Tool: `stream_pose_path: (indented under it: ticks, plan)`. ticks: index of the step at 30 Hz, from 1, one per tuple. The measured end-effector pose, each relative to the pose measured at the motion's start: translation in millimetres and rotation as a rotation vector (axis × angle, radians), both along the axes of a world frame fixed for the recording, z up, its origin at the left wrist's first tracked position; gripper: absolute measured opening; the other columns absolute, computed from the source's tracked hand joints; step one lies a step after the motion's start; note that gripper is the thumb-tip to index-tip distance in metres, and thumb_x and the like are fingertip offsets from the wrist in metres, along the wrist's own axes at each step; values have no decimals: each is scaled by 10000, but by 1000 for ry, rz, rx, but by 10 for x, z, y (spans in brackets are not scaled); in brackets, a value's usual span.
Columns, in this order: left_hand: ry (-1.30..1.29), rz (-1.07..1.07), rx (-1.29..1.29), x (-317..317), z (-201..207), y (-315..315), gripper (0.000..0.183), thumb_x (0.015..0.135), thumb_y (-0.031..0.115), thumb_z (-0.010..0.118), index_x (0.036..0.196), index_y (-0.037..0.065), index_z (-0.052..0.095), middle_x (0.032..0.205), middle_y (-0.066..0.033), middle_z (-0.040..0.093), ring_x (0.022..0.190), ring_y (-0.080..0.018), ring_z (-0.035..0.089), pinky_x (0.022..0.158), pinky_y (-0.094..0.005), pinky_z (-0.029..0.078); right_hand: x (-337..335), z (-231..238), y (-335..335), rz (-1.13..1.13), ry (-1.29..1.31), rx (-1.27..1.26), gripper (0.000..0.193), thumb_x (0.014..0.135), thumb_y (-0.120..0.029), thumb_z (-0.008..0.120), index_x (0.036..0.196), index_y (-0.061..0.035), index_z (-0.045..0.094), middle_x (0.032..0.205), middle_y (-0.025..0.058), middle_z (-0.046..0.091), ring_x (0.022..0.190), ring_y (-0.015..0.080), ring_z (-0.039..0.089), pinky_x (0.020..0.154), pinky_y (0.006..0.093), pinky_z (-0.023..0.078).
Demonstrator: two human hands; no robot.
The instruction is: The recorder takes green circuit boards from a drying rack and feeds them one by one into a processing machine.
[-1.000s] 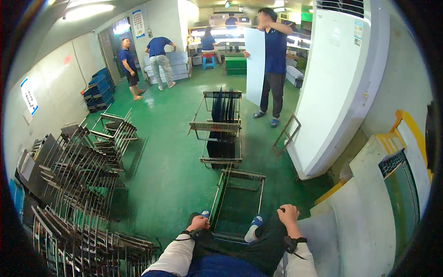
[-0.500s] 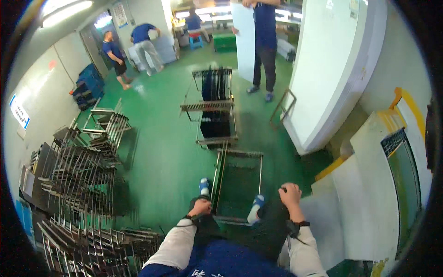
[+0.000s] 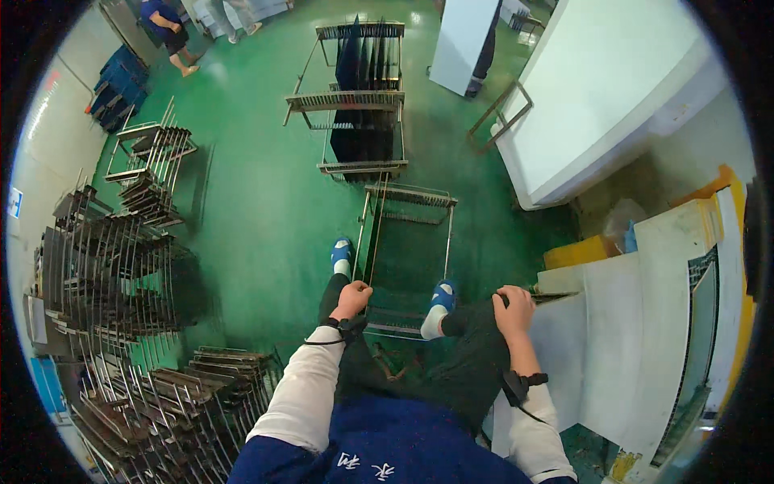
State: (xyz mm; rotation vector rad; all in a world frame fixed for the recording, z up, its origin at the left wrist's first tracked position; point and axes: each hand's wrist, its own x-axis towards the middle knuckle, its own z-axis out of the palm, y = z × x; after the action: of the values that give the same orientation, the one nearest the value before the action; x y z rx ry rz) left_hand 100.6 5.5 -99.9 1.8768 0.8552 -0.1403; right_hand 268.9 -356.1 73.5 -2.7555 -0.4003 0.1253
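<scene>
My left hand (image 3: pixel 352 300) rests by my left knee, its fingers curled into a loose fist with nothing showing in them. On my right knee lies my right hand (image 3: pixel 514 310), fingers bent inward over the dark trousers; no held object shows. Between my feet stands an empty metal rack frame (image 3: pixel 448 242) with slotted bars, the thing nearest my hands. Just beyond it is a slotted metal rack (image 3: pixel 347 101) holding several dark upright panels (image 3: pixel 363 141).
Stacked metal racks (image 3: pixel 121 274) crowd the left side, with blue crates (image 3: pixel 119 87) farther back. A white cabinet-like block (image 3: pixel 597 105) and pale panels (image 3: pixel 617 339) stand at the right. A person (image 3: pixel 165 28) is far left; another stands behind a light board (image 3: pixel 463 44).
The view has tilted down, so the racks sit higher in the picture and the co-workers are partly cut off. Both hands stay at my knees.
</scene>
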Motion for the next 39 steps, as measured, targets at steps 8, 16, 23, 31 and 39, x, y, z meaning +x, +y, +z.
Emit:
stream_pose_path:
  ticks: [8, 16, 23, 31, 39]
  plan:
    - [107, 3, 278, 453, -172, 98, 370, 779, 327, 677, 1063, 91, 700, 1033, -245, 627, 1008, -406, 596, 890, -477, 495, 67, 6, 108, 29, -37, 52, 190, 820, -231, 687, 952, -95, 684, 1124, 71, 650, 1144, 303, 521, 995, 450, 376]
    - [197, -78, 267, 732, -447, 236, 400, 806, 350, 679, 1100, 79, 693, 1087, -268, 599, 960, -436, 616, 864, -478, 514, 207, -37, 189, 36, -43, 39, 173, 805, -226, 696, 904, -84, 679, 1051, 75, 667, 1079, 302, 543, 960, 443, 391]
    - [167, 10, 295, 934, -599, 358, 397, 799, 307, 655, 1077, 27, 617, 1085, -238, 604, 974, -422, 612, 836, -497, 511, 299, -42, 271, 29, -28, 54, 156, 785, -207, 708, 869, -79, 673, 1002, 80, 672, 1019, 303, 555, 927, 442, 398]
    - [274, -21, 219, 1115, -617, 561, 314, 799, 212, 565, 1023, -5, 607, 1015, -268, 661, 951, -419, 636, 821, -500, 512, 344, -23, 268, 35, -18, -19, 160, 794, -217, 706, 877, -83, 674, 1020, 79, 666, 1035, 299, 550, 939, 439, 385]
    - [335, -158, 232, 1314, -734, 531, 307, 806, 193, 541, 1003, -18, 648, 994, -257, 668, 966, -421, 634, 854, -489, 513, 373, -9, 305, -4, 20, -29, 161, 798, -229, 700, 875, -89, 682, 1027, 76, 668, 1036, 303, 556, 937, 444, 382]
